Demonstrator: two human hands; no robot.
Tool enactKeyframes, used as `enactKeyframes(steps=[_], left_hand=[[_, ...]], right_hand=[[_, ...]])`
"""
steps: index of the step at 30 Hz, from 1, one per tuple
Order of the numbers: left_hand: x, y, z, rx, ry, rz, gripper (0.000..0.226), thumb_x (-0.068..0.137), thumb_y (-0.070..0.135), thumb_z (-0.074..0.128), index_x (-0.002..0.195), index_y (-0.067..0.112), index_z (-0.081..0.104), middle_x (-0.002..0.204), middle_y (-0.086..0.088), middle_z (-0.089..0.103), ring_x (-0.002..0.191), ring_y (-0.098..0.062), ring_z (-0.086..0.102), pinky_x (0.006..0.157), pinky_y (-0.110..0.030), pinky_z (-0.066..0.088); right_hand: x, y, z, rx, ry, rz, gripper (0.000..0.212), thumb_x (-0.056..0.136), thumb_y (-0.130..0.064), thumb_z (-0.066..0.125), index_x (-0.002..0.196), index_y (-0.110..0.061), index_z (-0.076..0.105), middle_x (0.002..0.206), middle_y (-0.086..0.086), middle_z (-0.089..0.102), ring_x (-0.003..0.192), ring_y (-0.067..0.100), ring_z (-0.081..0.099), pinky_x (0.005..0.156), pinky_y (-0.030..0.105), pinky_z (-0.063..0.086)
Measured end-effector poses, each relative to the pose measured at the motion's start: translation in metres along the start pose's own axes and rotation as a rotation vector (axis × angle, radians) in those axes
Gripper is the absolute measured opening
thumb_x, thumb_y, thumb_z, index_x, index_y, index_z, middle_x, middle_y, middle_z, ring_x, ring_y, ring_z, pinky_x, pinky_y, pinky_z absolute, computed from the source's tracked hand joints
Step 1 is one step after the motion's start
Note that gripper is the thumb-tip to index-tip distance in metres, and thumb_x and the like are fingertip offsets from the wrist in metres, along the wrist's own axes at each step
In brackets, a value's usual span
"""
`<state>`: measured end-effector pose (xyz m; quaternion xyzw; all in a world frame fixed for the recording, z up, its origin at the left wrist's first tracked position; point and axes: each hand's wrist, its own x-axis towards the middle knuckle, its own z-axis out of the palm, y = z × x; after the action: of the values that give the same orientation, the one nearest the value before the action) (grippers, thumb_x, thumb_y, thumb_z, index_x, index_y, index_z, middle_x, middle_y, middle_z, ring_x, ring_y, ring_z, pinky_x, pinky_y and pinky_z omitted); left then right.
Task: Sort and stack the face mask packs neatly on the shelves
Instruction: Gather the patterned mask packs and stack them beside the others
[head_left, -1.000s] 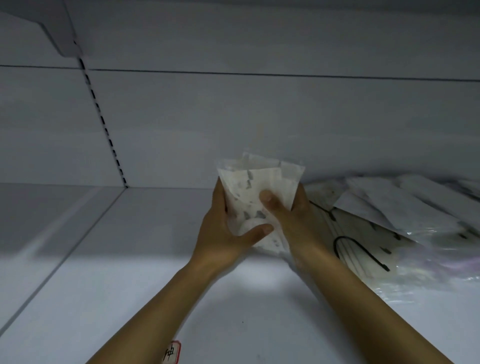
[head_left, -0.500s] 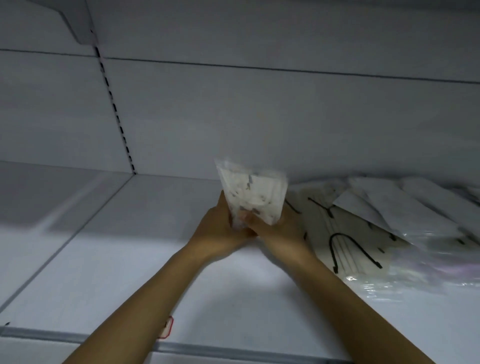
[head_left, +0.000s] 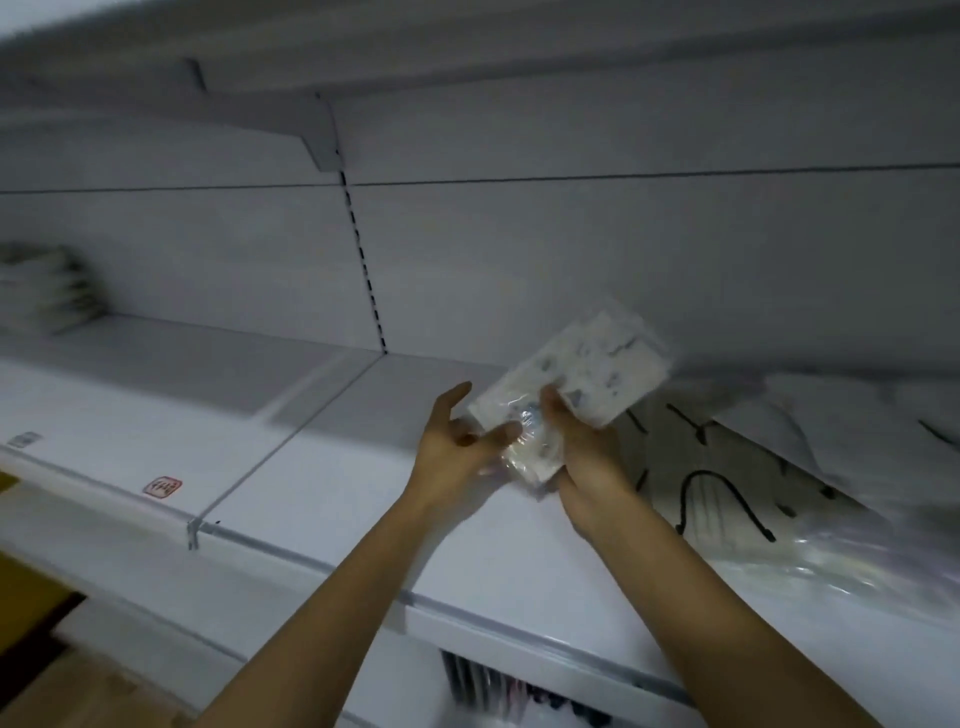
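A: The white shelf (head_left: 322, 488) runs wide, with a grey back wall (head_left: 571, 270) and a slotted post (head_left: 363, 260) going up it.

B: Where is the mask pack?

A: The mask pack (head_left: 576, 384) is up in the air above the shelf, tilted. It is clear plastic with white masks and small grey marks inside.

B: Who holds it?

A: The right hand (head_left: 587, 447) grips its lower end, fingers curled under it. The left hand (head_left: 457, 441) is beside it, fingers spread apart, thumb touching the pack's corner.

B: What else?

A: A messy pile of packs (head_left: 779, 467) with black loops lies on the right. A blurry stack (head_left: 47, 291) sits far left. A red tag (head_left: 162, 487) is on the shelf.
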<state>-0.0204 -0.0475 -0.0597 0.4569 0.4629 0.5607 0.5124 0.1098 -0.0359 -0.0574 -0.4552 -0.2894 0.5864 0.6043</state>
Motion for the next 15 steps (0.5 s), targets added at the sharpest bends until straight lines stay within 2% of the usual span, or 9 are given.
enactKeyframes(steps=[1, 3, 5, 6, 8, 11, 13, 15], left_hand=[[-0.011, 0.005, -0.003, -0.103, 0.035, -0.008, 0.061, 0.081, 0.008, 0.074, 0.132, 0.018, 0.042, 0.106, -0.012, 0.064, 0.074, -0.013, 0.071, 0.057, -0.024, 0.056], [-0.036, 0.008, -0.008, -0.237, 0.017, 0.012, 0.055, 0.085, 0.018, 0.071, 0.134, 0.015, 0.046, 0.109, -0.011, 0.069, 0.085, -0.017, 0.072, 0.063, -0.024, 0.055], [-0.057, 0.008, -0.005, -0.276, 0.031, 0.037, 0.047, 0.083, 0.019, 0.069, 0.128, 0.013, 0.054, 0.109, -0.007, 0.072, 0.095, -0.020, 0.071, 0.068, -0.026, 0.057], [-0.064, 0.007, -0.004, -0.281, 0.068, 0.036, 0.042, 0.083, 0.015, 0.066, 0.124, 0.015, 0.057, 0.107, -0.004, 0.073, 0.095, -0.018, 0.071, 0.069, -0.026, 0.057], [-0.079, 0.009, -0.009, -0.217, 0.191, 0.064, 0.034, 0.087, 0.009, 0.064, 0.120, 0.017, 0.061, 0.106, -0.002, 0.074, 0.097, -0.017, 0.071, 0.075, -0.028, 0.059], [-0.100, 0.019, -0.040, -0.091, 0.326, 0.120, 0.029, 0.089, 0.007, 0.064, 0.118, 0.011, 0.063, 0.108, -0.007, 0.073, 0.099, -0.023, 0.070, 0.083, -0.037, 0.058], [-0.119, 0.024, -0.072, -0.033, 0.356, 0.177, 0.025, 0.089, 0.005, 0.063, 0.112, 0.012, 0.064, 0.105, -0.006, 0.074, 0.096, -0.022, 0.071, 0.079, -0.036, 0.059], [-0.140, 0.029, -0.106, 0.051, 0.332, 0.214, 0.022, 0.087, 0.008, 0.062, 0.107, 0.018, 0.064, 0.098, 0.003, 0.075, 0.088, -0.014, 0.071, 0.067, -0.029, 0.059]], right_hand=[[-0.006, -0.001, 0.004, 0.127, -0.059, 0.043, 0.028, 0.086, -0.030, 0.070, 0.104, -0.009, 0.066, 0.104, 0.011, 0.072, 0.095, 0.030, 0.069, 0.090, 0.048, 0.054], [-0.021, 0.004, 0.017, 0.180, -0.201, 0.080, 0.038, 0.083, -0.034, 0.069, 0.111, -0.010, 0.066, 0.109, 0.009, 0.072, 0.102, 0.028, 0.068, 0.095, 0.051, 0.051], [-0.039, 0.013, 0.029, 0.091, -0.305, 0.089, 0.043, 0.079, -0.041, 0.069, 0.114, -0.015, 0.066, 0.108, 0.003, 0.073, 0.101, 0.021, 0.069, 0.094, 0.043, 0.052], [-0.048, 0.018, 0.035, 0.069, -0.349, 0.099, 0.037, 0.082, -0.041, 0.068, 0.110, -0.017, 0.067, 0.104, 0.001, 0.074, 0.098, 0.017, 0.070, 0.091, 0.038, 0.054], [-0.065, 0.027, 0.047, 0.052, -0.413, 0.126, 0.028, 0.086, -0.038, 0.065, 0.105, -0.019, 0.068, 0.101, 0.001, 0.075, 0.093, 0.015, 0.071, 0.085, 0.033, 0.055], [-0.083, 0.039, 0.059, 0.142, -0.499, 0.179, 0.051, 0.077, -0.043, 0.066, 0.120, -0.017, 0.063, 0.112, 0.008, 0.072, 0.103, 0.024, 0.069, 0.092, 0.041, 0.053], [-0.091, 0.044, 0.065, 0.234, -0.532, 0.183, 0.063, 0.074, -0.045, 0.066, 0.128, -0.015, 0.058, 0.119, 0.011, 0.068, 0.109, 0.027, 0.066, 0.094, 0.045, 0.052], [-0.093, 0.046, 0.068, 0.237, -0.580, 0.151, 0.073, 0.070, -0.044, 0.073, 0.132, -0.013, 0.054, 0.123, 0.013, 0.066, 0.110, 0.029, 0.065, 0.089, 0.046, 0.055]])
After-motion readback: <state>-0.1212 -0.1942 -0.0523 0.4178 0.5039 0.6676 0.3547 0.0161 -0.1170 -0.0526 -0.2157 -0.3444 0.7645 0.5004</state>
